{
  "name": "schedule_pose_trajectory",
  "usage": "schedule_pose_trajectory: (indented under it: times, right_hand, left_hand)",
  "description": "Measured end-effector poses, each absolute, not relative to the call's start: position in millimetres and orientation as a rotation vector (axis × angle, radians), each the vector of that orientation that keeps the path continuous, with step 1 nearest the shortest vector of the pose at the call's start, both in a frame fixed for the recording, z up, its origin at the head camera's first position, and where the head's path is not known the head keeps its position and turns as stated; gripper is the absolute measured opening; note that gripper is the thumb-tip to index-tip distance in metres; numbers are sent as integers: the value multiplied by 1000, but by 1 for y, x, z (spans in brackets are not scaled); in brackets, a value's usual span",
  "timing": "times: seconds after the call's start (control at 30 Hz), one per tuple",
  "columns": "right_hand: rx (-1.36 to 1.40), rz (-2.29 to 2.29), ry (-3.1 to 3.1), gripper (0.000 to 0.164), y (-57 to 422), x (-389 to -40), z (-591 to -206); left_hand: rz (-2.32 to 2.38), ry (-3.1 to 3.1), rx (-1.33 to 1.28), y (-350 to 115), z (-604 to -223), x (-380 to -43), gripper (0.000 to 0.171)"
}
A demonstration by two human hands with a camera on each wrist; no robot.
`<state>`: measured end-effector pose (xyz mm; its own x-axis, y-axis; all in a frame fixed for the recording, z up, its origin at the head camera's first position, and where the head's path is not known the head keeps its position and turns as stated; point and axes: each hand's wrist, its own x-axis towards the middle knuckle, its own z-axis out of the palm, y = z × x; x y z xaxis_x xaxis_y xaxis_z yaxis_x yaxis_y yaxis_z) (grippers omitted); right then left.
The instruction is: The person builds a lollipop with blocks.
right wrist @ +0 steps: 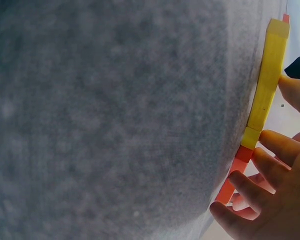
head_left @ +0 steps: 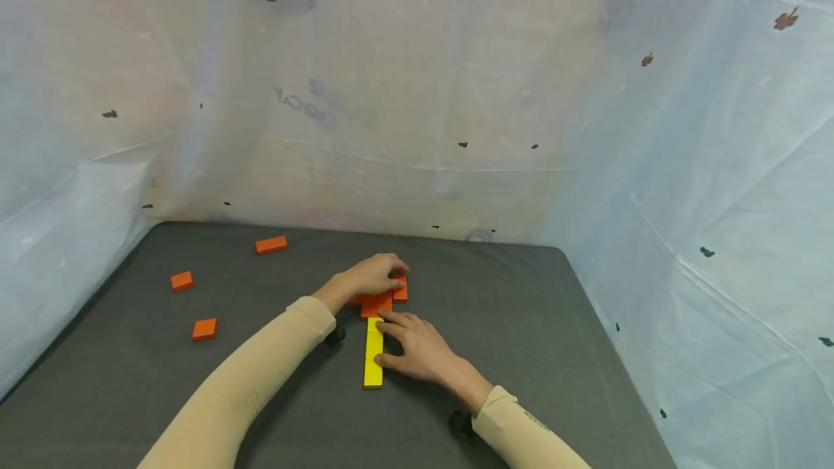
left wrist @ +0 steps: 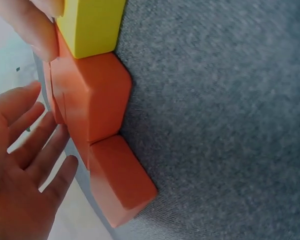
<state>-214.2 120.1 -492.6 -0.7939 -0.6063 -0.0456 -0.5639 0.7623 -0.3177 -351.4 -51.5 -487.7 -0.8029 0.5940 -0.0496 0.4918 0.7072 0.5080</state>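
Table [head_left: 534, 324]: dark grey felt-like top, closed in at the back and both sides by pale translucent sheeting [head_left: 717, 165] printed with small leaf marks.

Yellow bar [head_left: 373, 353]: long, flat on the table near the middle, its length running from the near edge toward the far edge. Its far end touches the orange cluster.

Orange cluster [head_left: 376, 302]: several flat orange blocks pushed together at the middle of the table, butted against the far end of the yellow bar. The left wrist view shows the blocks [left wrist: 97, 100] edge to edge, with one block [left wrist: 121, 180] angled off a corner.

Left hand [head_left: 373, 275]: rests on the far part of the cluster, fingers curved down over the orange blocks and touching them; whether it grips one cannot be told. In the left wrist view the fingers [left wrist: 37, 150] lie fairly straight beside the blocks.

Right hand [head_left: 417, 346]: fingers spread and fairly straight, lying along the right side of the yellow bar; thumb at the bar's near part, index tip at the joint with the cluster. Nothing enclosed.

Loose orange blocks: one [head_left: 271, 244] near the far edge, two [head_left: 182, 281] [head_left: 205, 329] toward the left edge, well apart from the cluster.

Sleeves [head_left: 260, 375]: beige, both arms.
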Motion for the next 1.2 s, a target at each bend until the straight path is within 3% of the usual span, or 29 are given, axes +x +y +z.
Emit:
schedule_pose_trajectory:
  times: [1.2]
  right_hand:
    - [-922,-424,2814,64,120,-213,-493]
  left_hand:
    - [690,2692,852,-53,-489,-341,36]
